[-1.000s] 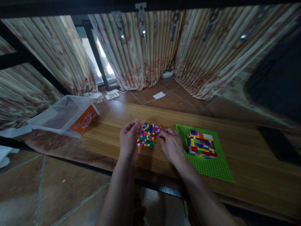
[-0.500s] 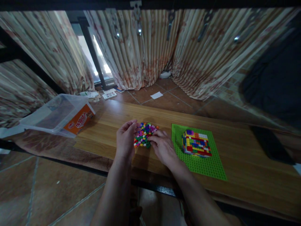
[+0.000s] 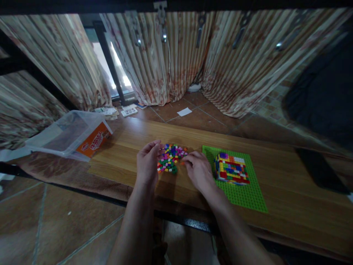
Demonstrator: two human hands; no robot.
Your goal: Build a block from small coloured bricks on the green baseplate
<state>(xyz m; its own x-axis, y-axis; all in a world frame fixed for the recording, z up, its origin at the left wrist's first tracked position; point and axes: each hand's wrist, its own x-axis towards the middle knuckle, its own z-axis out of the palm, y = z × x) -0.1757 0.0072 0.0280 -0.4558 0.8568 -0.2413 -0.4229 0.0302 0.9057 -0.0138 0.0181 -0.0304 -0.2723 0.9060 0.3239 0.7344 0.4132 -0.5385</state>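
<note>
A pile of small coloured bricks (image 3: pixel 171 158) lies on the wooden board (image 3: pixel 132 147). My left hand (image 3: pixel 147 163) rests at the pile's left side with curled, parted fingers and nothing visibly in it. My right hand (image 3: pixel 197 170) is at the pile's right edge, its fingertips pinched together on a small brick that I cannot make out clearly. To the right, a multicoloured brick block (image 3: pixel 231 168) stands on a green baseplate (image 3: pixel 248 195).
A clear plastic tub with an orange label (image 3: pixel 74 134) lies tipped at the board's left end. A dark flat object (image 3: pixel 320 169) sits at the far right. Curtains hang behind, with papers (image 3: pixel 129 110) on the tiled floor.
My right hand has drawn back a little to the right from the pile's middle to its right edge. My left hand has stayed in place.
</note>
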